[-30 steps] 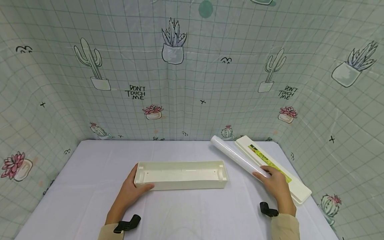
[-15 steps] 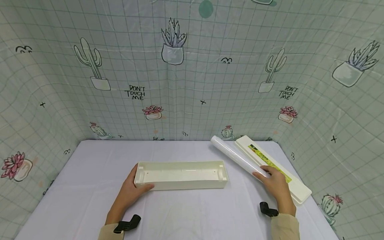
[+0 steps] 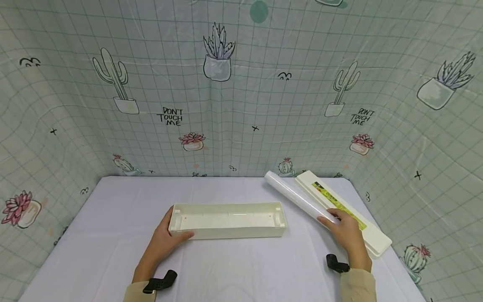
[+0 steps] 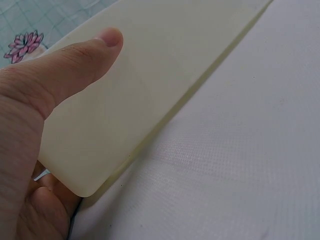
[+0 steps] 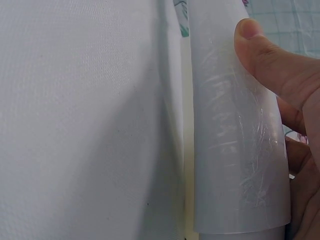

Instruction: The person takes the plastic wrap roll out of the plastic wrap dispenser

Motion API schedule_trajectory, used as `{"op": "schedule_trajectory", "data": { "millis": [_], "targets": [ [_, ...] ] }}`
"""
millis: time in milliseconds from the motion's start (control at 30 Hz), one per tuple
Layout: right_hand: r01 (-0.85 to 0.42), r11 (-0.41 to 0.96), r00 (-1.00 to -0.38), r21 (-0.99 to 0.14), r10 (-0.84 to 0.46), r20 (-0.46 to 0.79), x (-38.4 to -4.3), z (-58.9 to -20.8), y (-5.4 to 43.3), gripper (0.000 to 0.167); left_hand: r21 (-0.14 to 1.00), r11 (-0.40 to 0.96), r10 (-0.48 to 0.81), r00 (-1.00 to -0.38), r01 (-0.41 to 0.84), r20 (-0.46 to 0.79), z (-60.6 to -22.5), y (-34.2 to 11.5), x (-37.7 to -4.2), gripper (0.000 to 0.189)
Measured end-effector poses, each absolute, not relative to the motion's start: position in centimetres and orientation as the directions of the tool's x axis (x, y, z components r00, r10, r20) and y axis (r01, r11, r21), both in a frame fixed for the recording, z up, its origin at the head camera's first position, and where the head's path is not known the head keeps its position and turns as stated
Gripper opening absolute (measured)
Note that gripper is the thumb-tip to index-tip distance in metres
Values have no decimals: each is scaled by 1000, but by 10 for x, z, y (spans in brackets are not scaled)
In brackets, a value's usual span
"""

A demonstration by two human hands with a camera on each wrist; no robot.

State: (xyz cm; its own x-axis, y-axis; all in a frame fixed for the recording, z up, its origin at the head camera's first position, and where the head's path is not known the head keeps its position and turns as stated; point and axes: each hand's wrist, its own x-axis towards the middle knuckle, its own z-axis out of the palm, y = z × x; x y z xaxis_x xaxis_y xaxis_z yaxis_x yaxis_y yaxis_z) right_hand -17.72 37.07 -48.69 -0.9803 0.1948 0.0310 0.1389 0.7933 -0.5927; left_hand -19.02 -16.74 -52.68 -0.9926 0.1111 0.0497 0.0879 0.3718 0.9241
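A long cream plastic box (image 3: 226,233), open at the top, stands on the table in the head view. My left hand (image 3: 166,240) grips its left end, thumb along the front wall and the other fingers round the end. In the left wrist view the thumb (image 4: 92,57) presses flat on the box wall (image 4: 140,90). To the right, a roll of clear plastic wrap (image 3: 298,196) lies slanted. My right hand (image 3: 345,233) holds the near end of this roll, thumb on one side and fingers on the other. The right wrist view shows the wrap (image 5: 235,140) close up, with creased film.
Beside the roll, at the table's right edge, lies a long cream lid (image 3: 377,241) with a yellow-green label (image 3: 336,201). A white cloth covers the table (image 3: 241,268). Behind it and at both sides hangs a curtain (image 3: 241,100) printed with cacti.
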Motion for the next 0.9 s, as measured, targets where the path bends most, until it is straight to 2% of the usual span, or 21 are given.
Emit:
{"op": "schedule_trajectory", "data": {
  "millis": [900],
  "targets": [
    [119,792,-982,-599,183,47,-177,-489,367,69,926,370,111,-993,74,35,-525,-168,-190,108]
  ]
}}
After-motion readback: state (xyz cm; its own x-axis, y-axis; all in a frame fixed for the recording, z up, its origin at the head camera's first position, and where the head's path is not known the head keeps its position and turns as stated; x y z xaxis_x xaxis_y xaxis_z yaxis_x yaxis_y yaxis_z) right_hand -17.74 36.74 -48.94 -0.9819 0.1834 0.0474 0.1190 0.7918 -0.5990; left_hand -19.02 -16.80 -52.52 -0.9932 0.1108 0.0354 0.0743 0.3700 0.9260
